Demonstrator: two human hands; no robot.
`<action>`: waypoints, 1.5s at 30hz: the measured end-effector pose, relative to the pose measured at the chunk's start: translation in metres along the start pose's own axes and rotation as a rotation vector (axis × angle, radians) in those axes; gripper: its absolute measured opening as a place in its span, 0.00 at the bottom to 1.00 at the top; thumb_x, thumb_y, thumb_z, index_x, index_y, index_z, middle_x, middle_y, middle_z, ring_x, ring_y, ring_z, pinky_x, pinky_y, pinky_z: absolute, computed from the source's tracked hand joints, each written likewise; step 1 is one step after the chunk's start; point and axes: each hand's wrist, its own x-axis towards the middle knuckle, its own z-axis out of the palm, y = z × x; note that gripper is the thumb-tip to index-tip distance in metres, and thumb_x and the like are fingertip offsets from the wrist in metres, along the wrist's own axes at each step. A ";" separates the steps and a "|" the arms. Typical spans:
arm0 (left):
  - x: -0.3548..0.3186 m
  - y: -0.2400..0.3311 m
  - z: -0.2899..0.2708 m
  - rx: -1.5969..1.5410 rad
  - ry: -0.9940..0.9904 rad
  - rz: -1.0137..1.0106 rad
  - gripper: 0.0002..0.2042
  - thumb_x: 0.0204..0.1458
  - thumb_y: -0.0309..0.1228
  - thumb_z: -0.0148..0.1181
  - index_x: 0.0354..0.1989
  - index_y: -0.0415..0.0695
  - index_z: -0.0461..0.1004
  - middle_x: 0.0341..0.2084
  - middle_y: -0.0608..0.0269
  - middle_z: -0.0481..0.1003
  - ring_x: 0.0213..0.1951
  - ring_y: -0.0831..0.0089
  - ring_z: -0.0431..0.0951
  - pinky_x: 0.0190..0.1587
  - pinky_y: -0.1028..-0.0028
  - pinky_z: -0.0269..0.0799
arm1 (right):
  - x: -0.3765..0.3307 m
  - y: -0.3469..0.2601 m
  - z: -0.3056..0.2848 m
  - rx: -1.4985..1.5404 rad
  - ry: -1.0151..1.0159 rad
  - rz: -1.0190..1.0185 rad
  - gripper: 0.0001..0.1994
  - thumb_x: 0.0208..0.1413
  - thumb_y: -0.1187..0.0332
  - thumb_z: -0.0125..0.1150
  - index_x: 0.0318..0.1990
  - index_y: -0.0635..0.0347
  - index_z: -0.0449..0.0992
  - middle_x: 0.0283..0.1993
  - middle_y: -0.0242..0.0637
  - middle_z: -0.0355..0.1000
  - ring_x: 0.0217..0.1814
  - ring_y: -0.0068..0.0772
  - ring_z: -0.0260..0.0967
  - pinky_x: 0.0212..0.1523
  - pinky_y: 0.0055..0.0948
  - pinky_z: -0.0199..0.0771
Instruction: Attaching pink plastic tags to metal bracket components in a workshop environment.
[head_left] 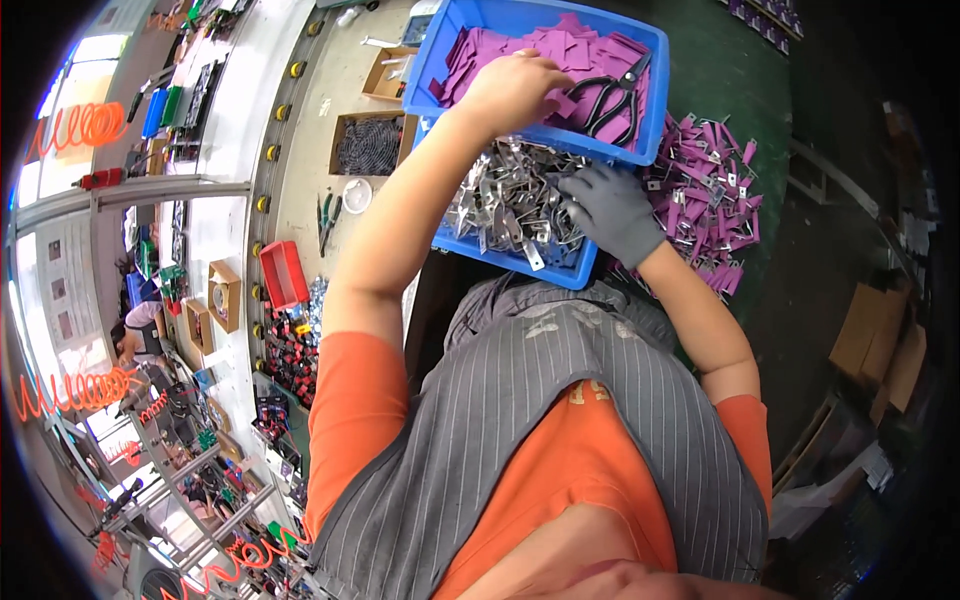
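Head view, at the far left: orange coiled hoses (100, 122) hang beside a work line, and a co-worker (146, 318) in a light top bends over it. Next to the right come the yellow wheels (263, 204) along the line's edge, then a red bin (284, 275) with a heap of red and black parts (290, 362) on its near side. On the pale bench, pliers (328, 222) lie to the left of a round white cup (357, 195); farther off stands a cardboard box (369, 145) filled with dark, coiled material.

In the middle, the bare left hand (520, 88) reaches over the far blue bin (659, 82), which holds flat purple pieces (590, 50). Its fingers are bent and partly closed; whether they grip a piece cannot be told. Scissors (627, 83) with black handles lie on the purple pieces, to the right of that hand.

The near blue bin (572, 278) holds a pile of silvery metal parts (508, 205). At its right side, the right hand (612, 205), in a grey glove, has its fingers loosely bent down onto the metal parts; a hold on any one cannot be made out. Farther right lies a heap of purple-and-metal pieces (705, 190), and beyond, opened cardboard (866, 335).
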 end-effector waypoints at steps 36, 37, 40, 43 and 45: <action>-0.119 0.110 -0.015 -1.072 0.286 -0.895 0.03 0.47 0.21 0.64 0.27 0.37 0.75 0.33 0.63 0.78 0.28 0.86 0.72 0.30 0.85 0.69 | -0.022 -0.058 -0.097 0.830 0.155 0.315 0.10 0.46 0.77 0.58 0.38 0.60 0.76 0.34 0.30 0.70 0.34 0.21 0.67 0.33 0.24 0.68; -0.120 0.109 -0.016 -1.000 0.262 -0.864 0.03 0.47 0.21 0.64 0.27 0.37 0.75 0.33 0.64 0.78 0.27 0.87 0.71 0.29 0.85 0.68 | -0.024 -0.058 -0.100 0.546 0.181 0.156 0.10 0.43 0.77 0.59 0.36 0.59 0.77 0.33 0.31 0.70 0.33 0.25 0.67 0.33 0.26 0.67; -0.119 0.110 -0.018 -0.877 0.187 -0.807 0.04 0.47 0.22 0.64 0.27 0.38 0.75 0.32 0.66 0.78 0.24 0.88 0.69 0.27 0.85 0.66 | -0.023 -0.063 -0.111 0.169 0.197 -0.058 0.10 0.38 0.74 0.60 0.33 0.56 0.78 0.31 0.33 0.68 0.32 0.36 0.65 0.32 0.32 0.67; -0.117 0.111 -0.016 -0.819 0.134 -0.782 0.05 0.46 0.24 0.65 0.27 0.39 0.75 0.29 0.68 0.78 0.21 0.88 0.66 0.24 0.84 0.64 | -0.021 -0.067 -0.112 -0.015 0.134 -0.182 0.07 0.39 0.72 0.60 0.30 0.55 0.77 0.30 0.30 0.66 0.32 0.33 0.64 0.30 0.33 0.67; -0.114 0.113 -0.016 -0.816 0.129 -0.782 0.05 0.46 0.25 0.65 0.27 0.39 0.75 0.26 0.69 0.77 0.20 0.88 0.65 0.23 0.84 0.63 | -0.022 -0.067 -0.111 -0.058 0.103 -0.199 0.07 0.39 0.72 0.60 0.30 0.55 0.77 0.30 0.30 0.66 0.32 0.32 0.64 0.29 0.32 0.67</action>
